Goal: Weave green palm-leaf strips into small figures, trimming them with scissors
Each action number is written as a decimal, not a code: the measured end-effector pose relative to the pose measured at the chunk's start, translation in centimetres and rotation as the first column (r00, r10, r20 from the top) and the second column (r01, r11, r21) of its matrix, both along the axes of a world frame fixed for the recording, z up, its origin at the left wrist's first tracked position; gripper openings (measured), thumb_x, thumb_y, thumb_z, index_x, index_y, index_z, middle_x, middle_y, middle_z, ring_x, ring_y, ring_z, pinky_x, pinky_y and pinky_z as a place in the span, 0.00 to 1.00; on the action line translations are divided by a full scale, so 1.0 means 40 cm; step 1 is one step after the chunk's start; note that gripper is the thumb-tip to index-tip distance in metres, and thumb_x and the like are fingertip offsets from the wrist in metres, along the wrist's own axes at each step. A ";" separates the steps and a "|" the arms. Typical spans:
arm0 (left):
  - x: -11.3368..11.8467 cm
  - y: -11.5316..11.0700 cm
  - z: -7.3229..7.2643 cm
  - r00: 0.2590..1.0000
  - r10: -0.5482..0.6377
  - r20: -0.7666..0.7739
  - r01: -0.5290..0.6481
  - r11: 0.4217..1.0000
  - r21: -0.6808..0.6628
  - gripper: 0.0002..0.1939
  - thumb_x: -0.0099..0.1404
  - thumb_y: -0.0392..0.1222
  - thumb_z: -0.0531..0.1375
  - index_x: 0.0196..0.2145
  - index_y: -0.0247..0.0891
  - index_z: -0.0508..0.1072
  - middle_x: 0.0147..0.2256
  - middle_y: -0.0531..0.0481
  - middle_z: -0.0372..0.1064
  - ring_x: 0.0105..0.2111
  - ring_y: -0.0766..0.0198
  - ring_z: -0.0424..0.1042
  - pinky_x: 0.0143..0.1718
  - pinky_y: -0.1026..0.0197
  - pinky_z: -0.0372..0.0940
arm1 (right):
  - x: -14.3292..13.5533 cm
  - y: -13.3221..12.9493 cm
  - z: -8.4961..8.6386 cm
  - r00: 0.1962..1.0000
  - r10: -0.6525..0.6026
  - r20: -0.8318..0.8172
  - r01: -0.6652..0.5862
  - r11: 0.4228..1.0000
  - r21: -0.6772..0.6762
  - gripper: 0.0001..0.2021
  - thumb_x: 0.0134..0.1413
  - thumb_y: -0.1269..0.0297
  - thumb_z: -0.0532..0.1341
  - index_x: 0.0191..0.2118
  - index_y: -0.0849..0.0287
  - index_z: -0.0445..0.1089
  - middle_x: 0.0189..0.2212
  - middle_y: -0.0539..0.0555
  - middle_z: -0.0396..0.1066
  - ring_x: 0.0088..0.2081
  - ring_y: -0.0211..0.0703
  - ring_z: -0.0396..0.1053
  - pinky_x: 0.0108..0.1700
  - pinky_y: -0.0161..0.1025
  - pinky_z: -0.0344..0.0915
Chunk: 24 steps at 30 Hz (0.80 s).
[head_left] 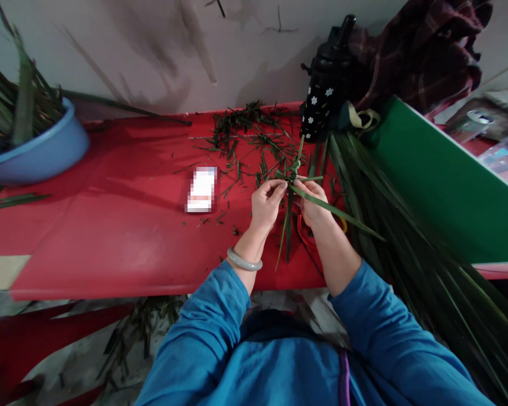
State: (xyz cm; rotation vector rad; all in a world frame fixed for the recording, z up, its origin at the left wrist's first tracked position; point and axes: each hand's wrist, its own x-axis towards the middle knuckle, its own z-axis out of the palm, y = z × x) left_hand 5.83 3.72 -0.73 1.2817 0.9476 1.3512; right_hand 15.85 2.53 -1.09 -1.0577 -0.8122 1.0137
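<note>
Over the red table, a small piece woven from green leaf strips [295,168] is held between my two hands. My left hand [267,204], with a pale bangle on its wrist, pinches the piece from the left with thumb and forefinger. From the other side, my right hand [312,200] closes its fingers on it. One long loose leaf strip [342,214] runs out to the right across my right wrist, and others hang below the hands. The exact grip of the fingertips is partly hidden by the strips.
Leaf scraps [248,127] litter the red table [110,237]. A blurred phone [201,190] lies left of my hands. Behind stands a black flowered tumbler [322,90]. Long leaves [389,225] and a green board [440,186] lie right; a blue basin [38,149] of leaves sits left.
</note>
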 end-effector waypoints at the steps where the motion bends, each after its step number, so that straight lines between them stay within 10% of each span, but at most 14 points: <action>1: 0.001 0.002 -0.001 1.000 0.002 0.029 0.000 0.999 -0.044 0.08 0.53 0.44 0.59 0.28 0.36 0.70 0.25 0.53 0.68 0.27 0.72 0.65 0.31 0.67 0.62 | -0.001 -0.001 0.002 1.000 0.006 0.006 -0.006 1.000 0.003 0.12 0.36 0.56 0.63 0.28 0.57 0.68 0.26 0.47 0.70 0.31 0.35 0.67 0.39 0.37 0.64; 15: 0.010 0.000 -0.001 0.915 -0.082 0.395 0.196 0.946 -0.259 0.07 0.48 0.41 0.63 0.25 0.35 0.70 0.25 0.55 0.66 0.27 0.72 0.64 0.33 0.66 0.58 | -0.011 -0.009 0.005 0.983 0.011 0.181 -0.012 1.000 0.003 0.12 0.41 0.56 0.60 0.30 0.58 0.67 0.27 0.47 0.69 0.32 0.35 0.65 0.37 0.35 0.62; 24: -0.011 0.016 0.026 0.853 0.139 0.504 0.067 0.927 -0.369 0.08 0.46 0.37 0.63 0.22 0.36 0.65 0.19 0.59 0.61 0.22 0.74 0.60 0.27 0.67 0.55 | -0.023 -0.029 0.018 0.848 -0.045 0.529 -0.024 0.992 0.124 0.08 0.41 0.66 0.60 0.33 0.57 0.68 0.31 0.49 0.70 0.33 0.37 0.66 0.38 0.37 0.63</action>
